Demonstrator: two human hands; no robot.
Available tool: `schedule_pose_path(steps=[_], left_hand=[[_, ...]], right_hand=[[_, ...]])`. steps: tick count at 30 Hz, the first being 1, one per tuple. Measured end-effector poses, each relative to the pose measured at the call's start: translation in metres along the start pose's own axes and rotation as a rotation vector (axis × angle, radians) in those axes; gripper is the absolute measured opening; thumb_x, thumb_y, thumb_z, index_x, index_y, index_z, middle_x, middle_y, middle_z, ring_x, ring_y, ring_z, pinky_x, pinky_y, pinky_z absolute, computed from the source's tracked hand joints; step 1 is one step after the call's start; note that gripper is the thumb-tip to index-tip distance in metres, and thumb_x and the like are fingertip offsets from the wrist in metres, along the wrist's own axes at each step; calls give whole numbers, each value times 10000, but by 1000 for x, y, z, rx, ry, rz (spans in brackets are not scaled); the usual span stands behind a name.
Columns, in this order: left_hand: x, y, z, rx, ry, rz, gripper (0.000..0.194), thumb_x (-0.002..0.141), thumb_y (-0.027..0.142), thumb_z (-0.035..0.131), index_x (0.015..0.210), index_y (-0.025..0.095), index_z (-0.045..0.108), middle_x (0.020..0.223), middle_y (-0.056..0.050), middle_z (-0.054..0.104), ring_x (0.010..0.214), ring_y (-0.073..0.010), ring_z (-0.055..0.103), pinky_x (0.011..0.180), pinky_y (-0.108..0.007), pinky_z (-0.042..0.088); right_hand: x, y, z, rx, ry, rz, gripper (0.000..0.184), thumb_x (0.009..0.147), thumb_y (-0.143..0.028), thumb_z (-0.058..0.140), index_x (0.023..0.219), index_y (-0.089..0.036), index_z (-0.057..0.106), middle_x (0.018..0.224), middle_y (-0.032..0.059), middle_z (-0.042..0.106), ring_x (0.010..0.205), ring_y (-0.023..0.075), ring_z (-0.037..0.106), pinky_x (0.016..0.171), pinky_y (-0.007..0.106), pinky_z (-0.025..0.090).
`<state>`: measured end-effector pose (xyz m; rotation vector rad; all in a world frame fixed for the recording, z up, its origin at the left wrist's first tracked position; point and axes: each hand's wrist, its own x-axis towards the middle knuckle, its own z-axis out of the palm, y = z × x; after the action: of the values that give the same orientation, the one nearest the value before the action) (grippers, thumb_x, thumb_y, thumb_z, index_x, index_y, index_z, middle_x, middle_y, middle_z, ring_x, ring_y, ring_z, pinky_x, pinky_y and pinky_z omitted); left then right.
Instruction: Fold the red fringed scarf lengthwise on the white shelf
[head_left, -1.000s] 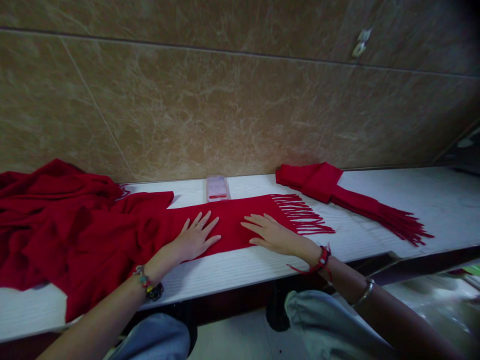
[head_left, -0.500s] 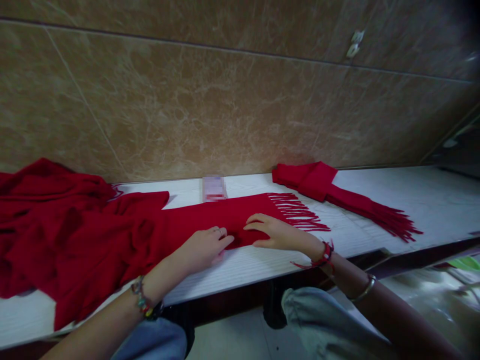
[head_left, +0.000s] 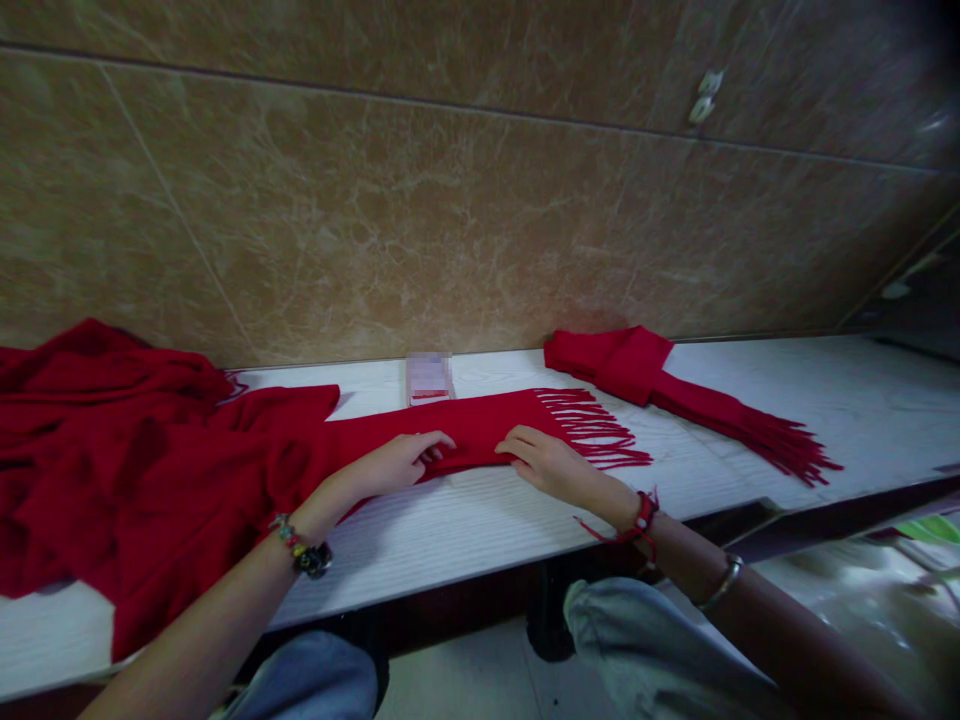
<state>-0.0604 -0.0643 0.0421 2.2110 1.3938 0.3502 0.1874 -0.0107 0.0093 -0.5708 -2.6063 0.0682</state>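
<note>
A red scarf [head_left: 480,425] lies stretched along the white table, its fringe [head_left: 596,430] spread toward the right. My left hand [head_left: 401,465] rests on its near edge, fingers loosely bent and apart, the index stretched out. To the right, my right hand [head_left: 551,468] has its fingers curled over the same edge close to the fringe; the thumb is hidden. The scarf's left end runs into a rumpled heap of red cloth [head_left: 172,470]. Where the scarf ends within that heap cannot be made out.
Behind the scarf, a small blurred packet [head_left: 430,378] lies near the tiled wall [head_left: 420,220]. A folded red scarf with fringe [head_left: 630,360] sits at the right back. The white table [head_left: 450,520] has its front edge just before my knees.
The scarf's near edge has moved away from me, and the strip is narrower. My left hand has shifted up and left; my right hand has closed in on the edge.
</note>
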Motion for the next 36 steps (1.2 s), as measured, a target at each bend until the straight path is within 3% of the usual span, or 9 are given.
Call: schedule_pose_path(steps=[3,5,8,10,12,18,24,36], left_hand=[[0,5,2,68,52,23,388,754,21,367,1075,171,525,1014,-44,628,902,-127,577,814,-262,448],[-1,14,7,139,94,47,247,831,188,423,1049,165,539,1000,-63,619,894,-158,570,804,-289,450],[-1,29,17,280,128,74,390,761,401,574,1058,151,533,1031,-94,586,917,-214,554,788,-327,457],[1,35,24,378,157,49,394,748,358,602,1075,152,525,1049,-100,573,929,-227,550,778,-333,462],[4,36,29,426,188,12,267,804,253,530,1055,163,538,1018,-85,587,909,-210,561,764,-319,467],[10,27,26,319,246,-43,157,820,165,505,938,166,608,920,-50,645,875,-177,585,799,-291,454],[13,24,24,324,245,-61,190,832,157,478,955,160,623,931,-64,654,888,-182,590,818,-300,453],[11,23,24,390,242,-58,196,864,175,410,931,151,593,912,-75,629,852,-190,578,783,-316,453]], right_hand=[[1,7,5,68,70,74,193,819,-100,469,956,-147,597,886,77,632,837,174,587,763,309,478],[2,10,5,108,93,115,161,824,-113,483,915,-153,609,872,68,653,815,168,603,752,297,478],[4,11,3,164,87,169,151,817,-104,497,882,-171,615,860,48,669,798,156,615,737,276,474],[5,9,0,195,68,203,151,812,-96,503,878,-178,612,840,35,670,776,149,617,720,267,470],[6,8,-3,224,56,227,151,800,-92,522,893,-177,605,832,30,666,762,144,614,706,260,467],[5,9,-4,183,54,185,261,670,-80,674,912,-148,601,835,45,636,750,155,589,684,261,468],[4,13,-1,97,49,205,110,758,-91,590,839,-151,635,803,50,669,754,161,616,709,269,475],[4,10,-14,0,12,110,107,827,-119,521,799,-146,621,810,55,633,767,154,574,701,265,465]])
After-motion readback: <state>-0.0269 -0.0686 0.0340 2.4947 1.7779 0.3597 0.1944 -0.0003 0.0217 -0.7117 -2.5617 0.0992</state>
